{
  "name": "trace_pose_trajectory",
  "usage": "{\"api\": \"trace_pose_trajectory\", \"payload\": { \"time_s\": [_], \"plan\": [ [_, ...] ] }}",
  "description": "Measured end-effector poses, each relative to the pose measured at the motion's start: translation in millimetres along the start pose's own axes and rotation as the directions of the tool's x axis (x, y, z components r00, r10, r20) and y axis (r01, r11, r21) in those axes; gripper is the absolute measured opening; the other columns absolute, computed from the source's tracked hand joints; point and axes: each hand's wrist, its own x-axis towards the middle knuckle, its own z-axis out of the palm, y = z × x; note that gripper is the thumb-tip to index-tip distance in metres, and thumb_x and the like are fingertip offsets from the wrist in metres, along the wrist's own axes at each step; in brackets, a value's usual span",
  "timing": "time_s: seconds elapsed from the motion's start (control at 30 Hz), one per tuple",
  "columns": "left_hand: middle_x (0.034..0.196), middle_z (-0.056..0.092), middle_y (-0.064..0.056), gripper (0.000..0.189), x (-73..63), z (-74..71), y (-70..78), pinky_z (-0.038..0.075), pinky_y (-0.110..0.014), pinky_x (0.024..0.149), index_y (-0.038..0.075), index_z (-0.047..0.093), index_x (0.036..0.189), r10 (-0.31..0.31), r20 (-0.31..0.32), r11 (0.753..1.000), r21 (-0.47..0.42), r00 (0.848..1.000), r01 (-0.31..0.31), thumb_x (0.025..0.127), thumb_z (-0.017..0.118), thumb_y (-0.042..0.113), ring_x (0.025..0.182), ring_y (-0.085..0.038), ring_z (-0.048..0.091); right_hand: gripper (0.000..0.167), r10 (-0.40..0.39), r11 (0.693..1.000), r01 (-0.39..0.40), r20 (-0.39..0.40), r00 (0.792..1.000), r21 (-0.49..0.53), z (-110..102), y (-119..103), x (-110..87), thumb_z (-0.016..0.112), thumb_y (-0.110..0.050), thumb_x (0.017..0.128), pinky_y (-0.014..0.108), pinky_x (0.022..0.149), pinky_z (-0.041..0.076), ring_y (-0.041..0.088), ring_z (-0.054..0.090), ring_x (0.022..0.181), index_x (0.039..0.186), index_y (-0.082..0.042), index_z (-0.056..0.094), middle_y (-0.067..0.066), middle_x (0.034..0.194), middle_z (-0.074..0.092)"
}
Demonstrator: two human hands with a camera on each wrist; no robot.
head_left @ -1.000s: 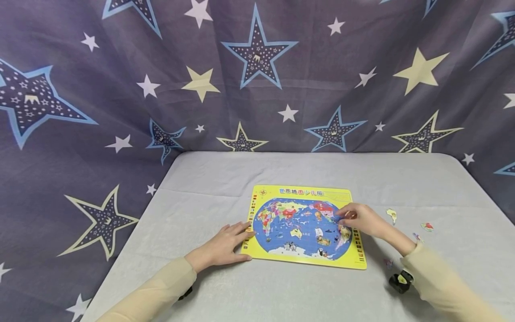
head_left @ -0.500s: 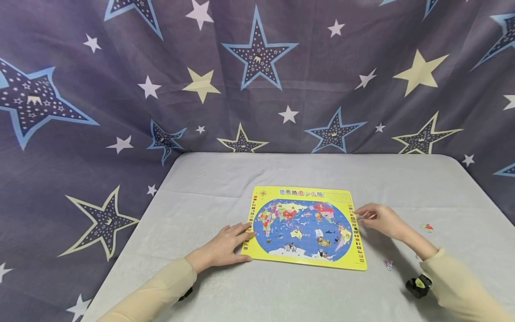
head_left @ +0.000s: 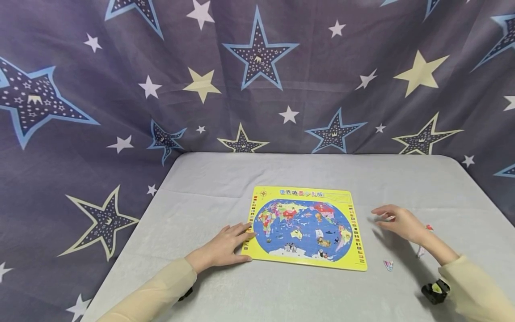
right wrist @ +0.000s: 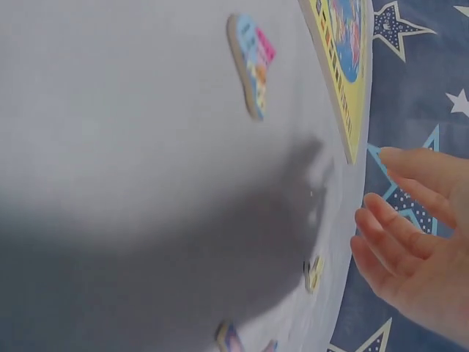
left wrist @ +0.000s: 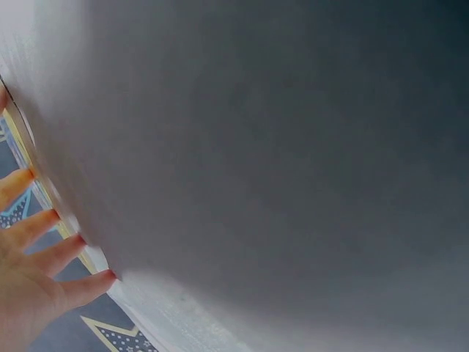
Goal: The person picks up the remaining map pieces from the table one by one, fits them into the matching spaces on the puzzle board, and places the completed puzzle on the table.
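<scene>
A yellow-framed world map puzzle board [head_left: 304, 263] lies flat on the grey-covered table. My left hand [head_left: 223, 246] rests at its left edge, fingers spread; the left wrist view shows those fingertips along the board's rim. To the right of the board, my right hand [head_left: 402, 223] hovers over the table with thumb and fingers apart. In the right wrist view this hand [right wrist: 418, 227] has nothing between its fingers. A small yellowish puzzle piece [right wrist: 314, 275] lies near its fingertips; the head view shows it only partly, behind the fingers.
A blue and pink puzzle piece [head_left: 388, 265] lies right of the board's lower corner. A red and green piece [head_left: 429, 227] and a purplish piece [head_left: 420, 252] are partly covered by the right forearm. A star-patterned curtain [head_left: 257, 103] hangs behind the table.
My right hand has moved off the right part of the map, out to the right over the table. The left hand and the board have stayed in place.
</scene>
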Motion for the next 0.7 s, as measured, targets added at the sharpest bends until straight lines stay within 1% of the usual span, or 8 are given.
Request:
{"api": "trace_pose_trajectory", "payload": {
  "time_s": [0.17,0.3,0.43,0.53,0.7],
  "plan": [
    [0.143,0.026,-0.007,0.065,-0.2,-0.6,0.6,0.021,-0.053,0.100,0.020,0.040,0.134,-0.003,0.000,1.000,0.000,1.000,0.003,0.081,0.052,0.055,0.129,-0.029,0.025,0.029,0.008,1.000,-0.008,-0.006,1.000,-0.017,-6,5,-3.8,0.063,0.001,0.075,0.044,0.069,0.048,0.038,0.054,0.086,0.103,0.009,0.060,0.029,0.104,0.055],
    [0.143,0.026,-0.007,0.065,-0.3,-0.7,0.7,0.021,-0.053,0.100,0.020,0.040,0.134,-0.005,0.001,1.000,0.001,1.000,0.005,0.081,0.052,0.055,0.129,-0.029,0.025,0.028,-0.010,0.999,0.009,-0.026,1.000,-0.045,-9,9,-6.1,0.064,0.003,0.074,0.043,0.067,0.049,0.038,0.055,0.083,0.101,0.009,0.060,0.028,0.101,0.056],
    [0.143,0.026,-0.007,0.065,0.0,-0.4,0.5,0.021,-0.053,0.100,0.021,0.039,0.134,-0.010,0.006,1.000,-0.001,1.000,0.010,0.081,0.052,0.055,0.130,-0.029,0.025,0.030,-0.019,0.999,0.018,-0.021,1.000,-0.036,-12,15,-6.6,0.065,0.005,0.072,0.046,0.068,0.048,0.041,0.055,0.084,0.100,0.011,0.060,0.030,0.100,0.056],
    [0.143,0.025,-0.006,0.065,0.0,-0.5,0.4,0.021,-0.053,0.100,0.021,0.039,0.135,-0.012,0.008,1.000,0.001,1.000,0.012,0.081,0.051,0.056,0.130,-0.028,0.024,0.033,-0.001,1.000,0.001,0.010,1.000,-0.031,-15,19,-6.2,0.065,0.005,0.071,0.051,0.071,0.046,0.046,0.053,0.087,0.103,0.012,0.058,0.032,0.103,0.053],
    [0.144,0.025,-0.006,0.066,-0.1,-0.1,0.0,0.021,-0.053,0.100,0.021,0.039,0.135,-0.007,0.007,1.000,0.009,1.000,0.007,0.081,0.051,0.056,0.130,-0.028,0.025,0.038,0.036,0.998,-0.033,0.069,0.997,-0.045,-17,26,-4.8,0.066,0.002,0.071,0.053,0.074,0.044,0.049,0.050,0.092,0.106,0.011,0.057,0.034,0.107,0.051]
  ]
}}
